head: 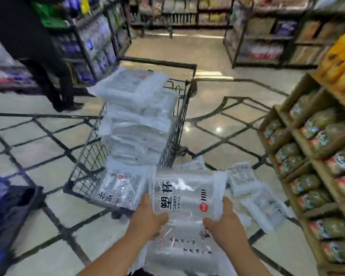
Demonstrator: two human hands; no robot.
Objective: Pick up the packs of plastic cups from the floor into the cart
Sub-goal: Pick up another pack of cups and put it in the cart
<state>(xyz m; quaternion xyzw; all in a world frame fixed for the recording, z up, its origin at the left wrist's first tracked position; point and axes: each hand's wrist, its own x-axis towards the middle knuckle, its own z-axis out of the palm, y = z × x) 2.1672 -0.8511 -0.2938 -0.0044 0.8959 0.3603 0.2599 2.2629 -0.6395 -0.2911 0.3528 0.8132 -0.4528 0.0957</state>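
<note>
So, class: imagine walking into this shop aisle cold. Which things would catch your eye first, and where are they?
First, the clear pack of plastic cups at bottom centre, gripped by the left hand and right hand. Just behind it, the wire cart is piled high with similar packs. More packs on the floor lie to the right, beside the wooden shelves.
</note>
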